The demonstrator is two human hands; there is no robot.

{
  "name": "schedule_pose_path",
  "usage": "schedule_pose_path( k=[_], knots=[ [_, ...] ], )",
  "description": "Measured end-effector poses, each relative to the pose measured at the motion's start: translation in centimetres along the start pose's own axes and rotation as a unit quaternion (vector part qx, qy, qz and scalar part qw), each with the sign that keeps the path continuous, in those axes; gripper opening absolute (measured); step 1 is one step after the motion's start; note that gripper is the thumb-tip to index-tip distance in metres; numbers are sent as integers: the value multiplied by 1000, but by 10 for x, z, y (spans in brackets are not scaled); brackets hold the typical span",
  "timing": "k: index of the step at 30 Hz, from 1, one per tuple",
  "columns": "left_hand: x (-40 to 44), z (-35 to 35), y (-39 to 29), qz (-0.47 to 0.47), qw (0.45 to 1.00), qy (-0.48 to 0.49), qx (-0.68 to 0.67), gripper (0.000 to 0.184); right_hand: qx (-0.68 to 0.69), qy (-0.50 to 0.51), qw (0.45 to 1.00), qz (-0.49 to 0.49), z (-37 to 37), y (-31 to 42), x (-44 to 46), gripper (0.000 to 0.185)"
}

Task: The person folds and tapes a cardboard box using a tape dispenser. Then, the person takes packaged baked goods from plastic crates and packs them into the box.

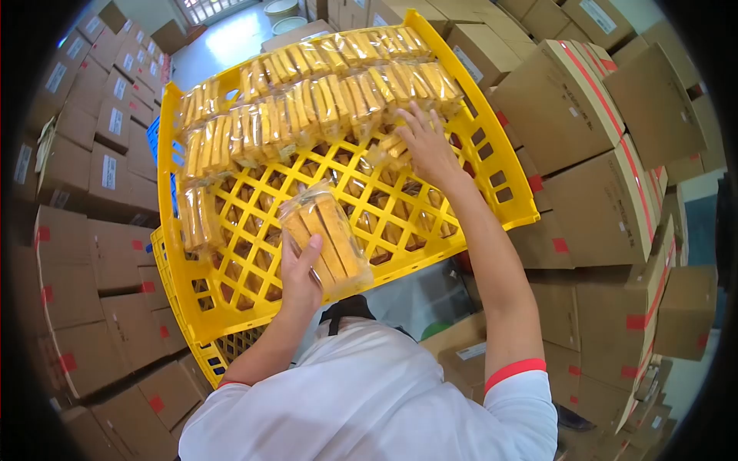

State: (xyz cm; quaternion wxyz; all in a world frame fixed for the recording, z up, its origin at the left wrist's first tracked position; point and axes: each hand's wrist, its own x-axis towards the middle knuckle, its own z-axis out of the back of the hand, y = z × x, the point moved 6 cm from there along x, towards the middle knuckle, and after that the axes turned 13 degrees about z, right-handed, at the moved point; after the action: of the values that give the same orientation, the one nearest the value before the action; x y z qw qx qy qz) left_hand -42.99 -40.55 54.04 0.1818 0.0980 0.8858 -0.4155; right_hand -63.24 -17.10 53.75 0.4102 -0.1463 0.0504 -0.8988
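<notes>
My left hand (300,270) grips a small stack of clear-wrapped yellow bars (327,242) above the near part of a yellow plastic crate (492,188). The thumb lies across the wrapper. At the crate's right side, my right hand (425,142) reaches in with its fingers stretched out and apart. Its fingertips are at the right end of the second row of wrapped bars (315,107). A tilted wrapped pack (390,152) lies just left of this hand; whether the palm touches it is hidden. Further packs stand on edge in rows, with a few (198,219) along the left wall.
Another loaded yellow crate (173,288) sits underneath, with similar wrapped goods visible through the lattice floor. Stacked cardboard boxes (100,253) line the left, and taller boxes (565,115) with red tape crowd the right. Round tubs (283,9) stand on the floor beyond.
</notes>
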Motion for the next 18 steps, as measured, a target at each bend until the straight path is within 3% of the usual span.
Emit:
schedule_pose_path(
  k=[2,5,7,9,10,11,13,14,18],
  knots=[
    [5,-6,0,3,1000,-7,0,58,53,-30,998,33,-1,3,-18,52],
    [11,-19,9,9,1000,14,-8,59,118,30,993,-8,20,11,-50,60],
    [9,-33,16,22,999,28,-3,58,160,-6,985,-70,54,16,-78,68],
    [6,-45,25,27,998,49,-2,58,389,-194,863,-257,90,13,-123,72],
    [4,-53,31,26,997,66,8,59,452,-288,797,-276,89,15,-148,65],
    [1,-64,38,32,996,79,12,59,442,-295,798,-285,93,21,-175,65],
    [-12,-88,56,53,990,129,2,75,616,-345,613,-356,103,50,-230,55],
    [-21,-108,64,26,986,162,32,88,619,-373,588,-364,113,64,-254,47],
    [-62,-163,126,-49,938,285,192,104,615,-392,576,-370,125,127,-345,54]
  ],
)
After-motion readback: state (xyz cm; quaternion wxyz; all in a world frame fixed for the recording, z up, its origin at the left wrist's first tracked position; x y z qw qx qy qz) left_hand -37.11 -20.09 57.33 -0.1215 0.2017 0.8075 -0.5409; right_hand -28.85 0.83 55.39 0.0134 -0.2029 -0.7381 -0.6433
